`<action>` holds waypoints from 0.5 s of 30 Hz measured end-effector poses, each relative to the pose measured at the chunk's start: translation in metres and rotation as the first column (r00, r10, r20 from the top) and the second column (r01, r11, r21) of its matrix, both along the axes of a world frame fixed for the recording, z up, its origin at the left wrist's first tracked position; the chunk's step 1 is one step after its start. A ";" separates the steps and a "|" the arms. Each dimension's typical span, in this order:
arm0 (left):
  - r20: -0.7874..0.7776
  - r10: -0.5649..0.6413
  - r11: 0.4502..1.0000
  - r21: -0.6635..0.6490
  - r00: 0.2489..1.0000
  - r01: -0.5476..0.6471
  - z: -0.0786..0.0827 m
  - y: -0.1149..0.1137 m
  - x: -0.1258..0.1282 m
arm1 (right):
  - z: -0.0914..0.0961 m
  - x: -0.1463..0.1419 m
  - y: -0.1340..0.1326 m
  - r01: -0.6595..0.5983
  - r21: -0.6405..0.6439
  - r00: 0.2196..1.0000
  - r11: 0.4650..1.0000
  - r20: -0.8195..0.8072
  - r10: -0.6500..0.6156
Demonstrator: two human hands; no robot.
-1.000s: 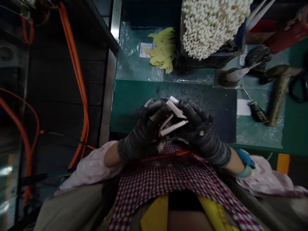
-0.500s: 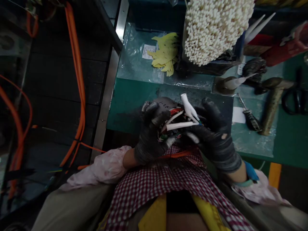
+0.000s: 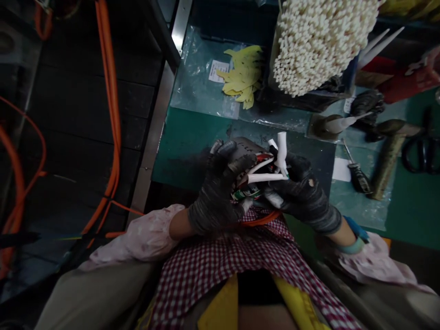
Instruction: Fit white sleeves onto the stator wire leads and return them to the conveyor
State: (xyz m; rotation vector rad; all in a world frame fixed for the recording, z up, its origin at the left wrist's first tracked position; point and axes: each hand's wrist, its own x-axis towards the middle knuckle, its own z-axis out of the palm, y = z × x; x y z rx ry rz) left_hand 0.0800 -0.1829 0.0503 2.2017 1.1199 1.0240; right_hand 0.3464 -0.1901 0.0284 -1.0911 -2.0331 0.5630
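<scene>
My left hand (image 3: pixel 216 195), in a worn dark grey glove, is closed around a grey rounded housing (image 3: pixel 241 147) with handwritten marks on top. Wires in white sleeves (image 3: pixel 266 178) come out of the housing's open side, where some red and green parts show. My right hand (image 3: pixel 305 195), gloved alike, pinches these sleeved wires near their ends, just right of the housing. A thicker white sleeve (image 3: pixel 282 149) stands up from the pinched spot. The right fingertips are partly hidden behind the wires.
Beyond my hands on the green bench (image 3: pixel 192 133) lie yellow pieces (image 3: pixel 244 73) and a box of thin white tubes (image 3: pixel 319 50). To the right are a nozzle bottle (image 3: pixel 338 123), screwdriver (image 3: pixel 359 176), hammer (image 3: pixel 388 160) and scissors (image 3: pixel 422 151). Orange cables (image 3: pixel 112 101) hang at left.
The thicker white sleeve has swung more upright, and a second white end shows beside it. My right hand has tilted a little around the wires. The view has shifted slightly.
</scene>
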 end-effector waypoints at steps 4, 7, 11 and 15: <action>-0.028 -0.011 1.000 0.010 1.000 0.011 0.005 0.003 0.002 | 0.001 -0.003 -0.005 0.064 0.011 0.995 0.998 0.077 -0.064; 0.006 -0.012 1.000 0.015 1.000 0.012 0.006 0.004 0.005 | 0.006 -0.005 -0.004 0.078 0.002 0.992 0.997 0.095 -0.078; 0.014 0.003 1.000 0.017 1.000 -0.003 0.003 0.004 0.005 | 0.009 -0.003 0.003 0.014 -0.001 0.994 1.000 0.113 -0.013; 0.007 -0.018 0.999 0.046 1.000 0.017 -0.004 0.004 0.002 | 0.008 0.003 0.007 -0.088 0.048 0.974 0.995 0.211 0.076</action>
